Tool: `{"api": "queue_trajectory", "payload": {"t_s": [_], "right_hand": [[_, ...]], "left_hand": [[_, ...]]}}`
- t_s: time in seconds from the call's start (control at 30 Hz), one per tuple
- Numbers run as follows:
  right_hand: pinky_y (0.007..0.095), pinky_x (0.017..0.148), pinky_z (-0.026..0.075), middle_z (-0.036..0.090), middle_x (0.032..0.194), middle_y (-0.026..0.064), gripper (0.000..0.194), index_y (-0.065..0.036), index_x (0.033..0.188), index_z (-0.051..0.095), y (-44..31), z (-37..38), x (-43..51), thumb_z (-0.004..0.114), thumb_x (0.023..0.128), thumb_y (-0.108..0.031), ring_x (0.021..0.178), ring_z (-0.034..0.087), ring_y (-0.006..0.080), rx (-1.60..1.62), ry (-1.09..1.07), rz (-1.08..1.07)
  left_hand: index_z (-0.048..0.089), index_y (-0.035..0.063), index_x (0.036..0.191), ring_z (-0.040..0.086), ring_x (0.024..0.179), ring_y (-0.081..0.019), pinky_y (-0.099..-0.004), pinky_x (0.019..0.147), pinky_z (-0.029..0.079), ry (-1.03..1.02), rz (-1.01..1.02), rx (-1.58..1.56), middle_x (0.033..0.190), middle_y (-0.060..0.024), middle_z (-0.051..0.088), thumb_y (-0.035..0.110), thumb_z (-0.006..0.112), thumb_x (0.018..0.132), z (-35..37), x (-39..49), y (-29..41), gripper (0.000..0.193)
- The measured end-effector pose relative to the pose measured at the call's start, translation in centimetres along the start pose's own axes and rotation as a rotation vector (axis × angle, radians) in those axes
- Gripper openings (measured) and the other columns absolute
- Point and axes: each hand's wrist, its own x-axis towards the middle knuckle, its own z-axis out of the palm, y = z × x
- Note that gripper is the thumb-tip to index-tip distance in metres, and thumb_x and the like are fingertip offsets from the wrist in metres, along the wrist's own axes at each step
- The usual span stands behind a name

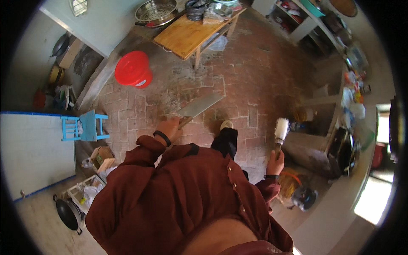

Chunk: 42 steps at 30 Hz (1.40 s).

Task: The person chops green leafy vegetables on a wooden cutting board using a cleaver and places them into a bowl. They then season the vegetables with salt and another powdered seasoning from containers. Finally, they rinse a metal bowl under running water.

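My left hand (169,130) grips the wooden handle of a broad-bladed kitchen cleaver (200,105). Its blade points forward and to the right, above the brick floor (237,83). Off to the right, my right hand (275,163) is closed around the handle of a brush (281,129) with a thick white bristle head, held with the bristles away from me. Part of that handle is hidden by my fingers. A black band circles each wrist.
Ahead stands a wooden table (181,35) bearing bowls and bags, beside a large steel steamer (156,14). A red lidded bucket (133,70) and a small blue chair (89,126) are on the left. Along the right runs a counter (334,119) with cluttered items.
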Motion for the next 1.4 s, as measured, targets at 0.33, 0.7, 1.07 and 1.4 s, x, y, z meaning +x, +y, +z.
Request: {"api": "queue_trajectory", "payload": {"t_s": [0.33,0.7,1.07,1.4], "right_hand": [[0.0395,0.078,0.047,0.058,0.106,0.0224,0.042,-0.002,0.121,0.048,-13.3,8.8,20.3,0.058,0.082,-0.015,0.094,0.057,0.0388,0.272,-0.705,-0.725],[0.0486,0.072,0.048,0.063,0.091,0.0198,0.028,-0.008,0.101,0.057,-10.7,17.8,42.3,0.047,0.085,-0.028,0.084,0.060,0.0398,-0.663,-0.684,-0.511],[0.0318,0.052,0.045,0.060,0.071,0.0085,0.029,-0.004,0.098,0.060,-24.1,29.0,40.9,0.057,0.085,-0.029,0.061,0.058,0.0177,-0.026,-1.141,-0.021],[0.0464,0.067,0.044,0.063,0.084,0.0183,0.043,-0.001,0.103,0.054,-20.2,28.6,56.7,0.044,0.090,-0.040,0.074,0.059,0.0357,-0.550,-0.057,-0.370]], "left_hand": [[0.051,0.0045,0.092,0.059,0.069,-0.0341,-0.0427,0.058,0.047,0.095,0.290,0.247,0.080,-0.0154,0.057,0.027,0.061,0.076,-1.7,13.2,10.9,0.029],[0.049,0.0047,0.088,0.059,0.066,-0.0329,-0.0429,0.058,0.046,0.135,0.151,0.006,0.077,-0.0134,0.056,0.022,0.064,0.072,-7.4,22.8,12.7,0.028],[0.058,0.0068,0.087,0.059,0.074,-0.0374,-0.0432,0.064,0.047,0.188,-0.036,-0.444,0.076,-0.0167,0.060,0.028,0.060,0.074,-11.4,35.9,4.3,0.025],[0.059,0.0020,0.079,0.051,0.045,-0.0091,-0.0230,0.040,0.038,-0.077,-0.678,-1.401,0.058,-0.0035,0.055,0.025,0.064,0.080,-13.2,34.3,-7.6,0.024]]}}
